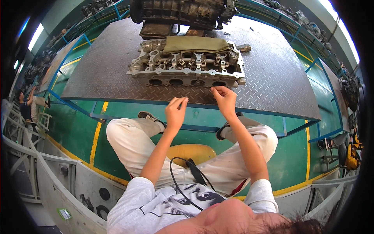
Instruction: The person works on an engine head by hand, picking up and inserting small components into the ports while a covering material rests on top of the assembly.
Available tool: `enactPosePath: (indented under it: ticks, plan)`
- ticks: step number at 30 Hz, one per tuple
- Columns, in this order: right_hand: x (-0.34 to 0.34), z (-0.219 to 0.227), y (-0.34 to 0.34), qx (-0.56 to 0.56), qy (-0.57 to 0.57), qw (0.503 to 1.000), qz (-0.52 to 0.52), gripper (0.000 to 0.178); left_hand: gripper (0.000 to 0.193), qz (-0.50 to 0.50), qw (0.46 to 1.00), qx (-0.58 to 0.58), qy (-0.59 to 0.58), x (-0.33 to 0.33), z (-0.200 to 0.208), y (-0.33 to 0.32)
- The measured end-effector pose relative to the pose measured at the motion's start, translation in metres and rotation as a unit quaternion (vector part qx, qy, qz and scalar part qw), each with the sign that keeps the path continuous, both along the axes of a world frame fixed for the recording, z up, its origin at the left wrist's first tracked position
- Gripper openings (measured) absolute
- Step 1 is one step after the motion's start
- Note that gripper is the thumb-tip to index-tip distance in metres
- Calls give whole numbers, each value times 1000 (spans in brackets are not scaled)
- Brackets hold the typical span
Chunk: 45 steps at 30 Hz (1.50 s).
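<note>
An aluminium engine cylinder head (130, 69) lies on the table in front of me, its valve side up and a row of round ports facing me. My right hand (224, 102) is close to the front edge of the head, by the rightmost port, with thumb and fingertips pinched together. Lower and to the left, my left hand (176, 112) hovers before the table edge, its fingers also drawn into a pinch. Whatever either pinch holds, if anything, is too small to make out. Across the far side of the head lies a folded olive cloth (194, 45).
Behind the head stands a large dark gearbox-like casting (183, 15). A small metal piece (244, 48) sits at the head's right end. The table (276, 74) has a diamond-plate top and blue frame. A wooden stool (194, 153) shows between my legs. Another person (26, 107) is far left.
</note>
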State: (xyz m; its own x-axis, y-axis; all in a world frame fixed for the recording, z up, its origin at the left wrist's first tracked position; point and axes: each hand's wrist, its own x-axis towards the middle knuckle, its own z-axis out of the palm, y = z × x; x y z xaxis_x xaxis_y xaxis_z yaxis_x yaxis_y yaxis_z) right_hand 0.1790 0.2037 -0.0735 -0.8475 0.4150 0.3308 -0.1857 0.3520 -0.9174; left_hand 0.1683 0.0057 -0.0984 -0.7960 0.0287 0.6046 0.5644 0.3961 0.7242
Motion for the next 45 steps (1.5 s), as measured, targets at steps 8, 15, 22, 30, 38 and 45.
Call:
enactPosePath:
  ticks: [8,15,22,30,38,45]
  plan:
    - [1,16,-3,-75,-26,996,36,18,20,-59,974,146,-164,-37,26,-18]
    - [-5,21,-17,-234,-54,965,106,21,22,-237,741,492,-391,-47,25,-1]
    - [-8,32,-37,-275,-8,941,199,19,7,-296,644,606,-361,-57,3,10]
    - [-16,16,-34,-276,1,946,168,16,13,-215,765,524,-308,-41,17,17]
    - [-14,21,-31,-266,6,948,173,18,18,-188,856,442,-192,-31,30,32]
    - [-7,19,-25,-251,-7,951,181,18,17,-162,876,421,-170,-29,29,33]
